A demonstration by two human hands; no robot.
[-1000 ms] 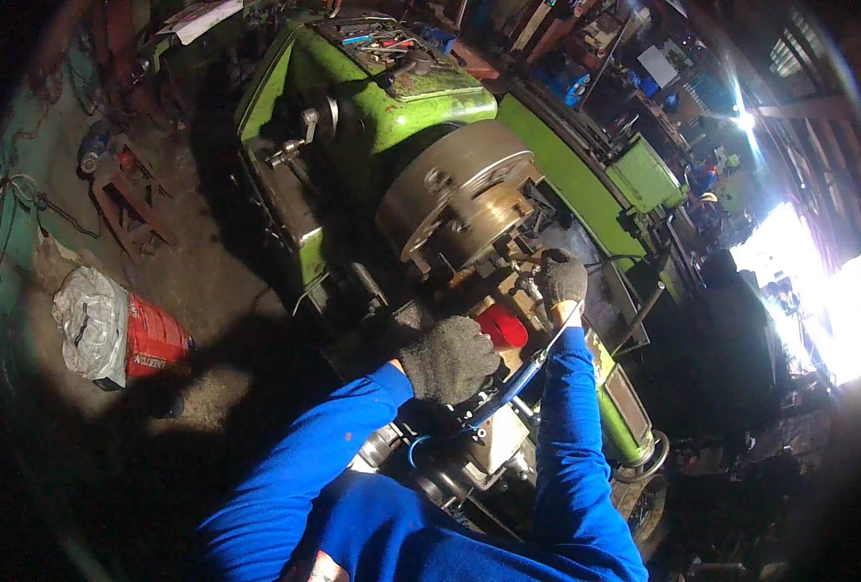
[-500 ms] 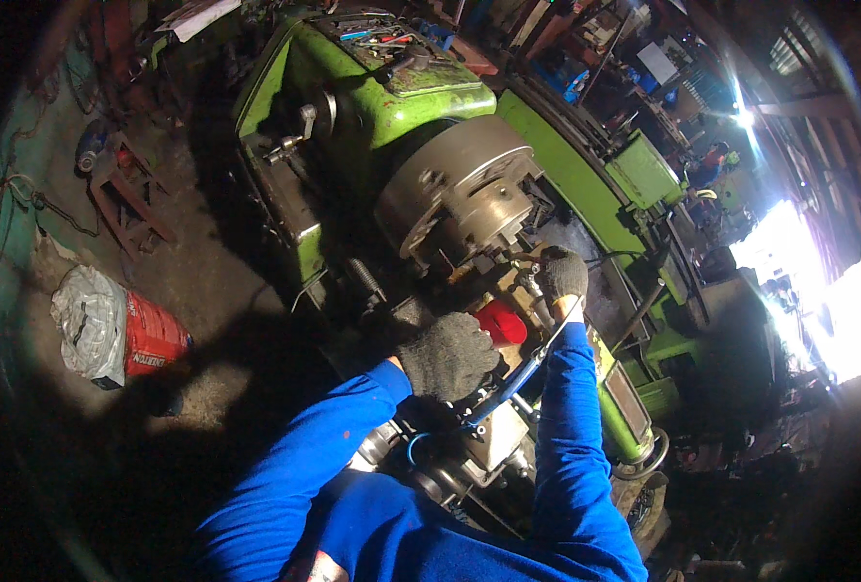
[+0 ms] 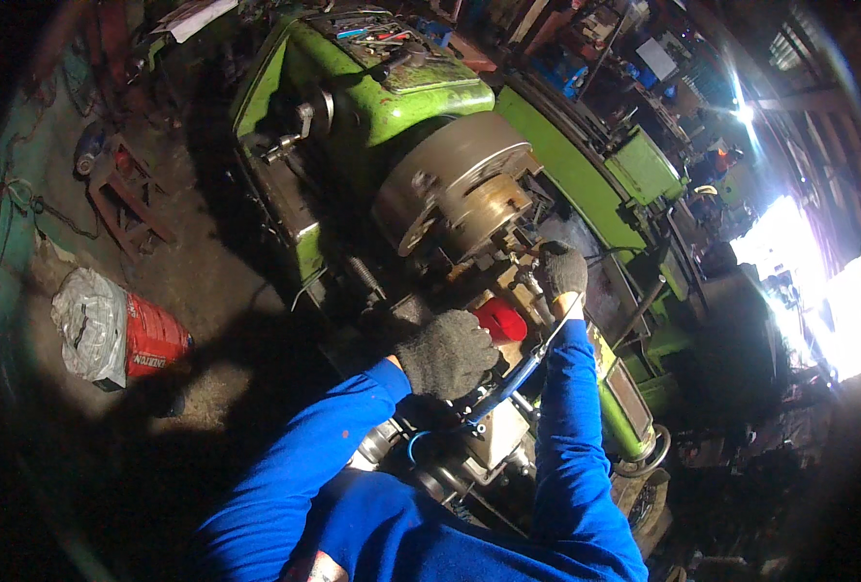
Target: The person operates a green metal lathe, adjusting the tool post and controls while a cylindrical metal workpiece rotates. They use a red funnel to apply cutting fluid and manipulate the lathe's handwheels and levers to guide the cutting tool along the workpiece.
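Left hand (image 3: 447, 355) and right hand (image 3: 563, 269), both in dark knit gloves, over a green lathe (image 3: 430, 102).
Lathe spans the upper middle of the view; its large grey chuck (image 3: 450, 179) sits ahead of both hands, with a smaller round metal part (image 3: 489, 211) at its face. Red-and-white sack (image 3: 125, 330) stands on the floor, well apart to the left. Left hand: fingers curled, knuckles up; cannot tell whether it grips the red container (image 3: 501, 321) directly at its fingertips. Right hand: fingers bent, lowered near the chuck; fingertips and any hold hidden, cannot tell. Blue tube (image 3: 510, 381) runs slantwise below the container, between the two blue sleeves. Red container, smallest item noted, lies between the hands, nearer the left.
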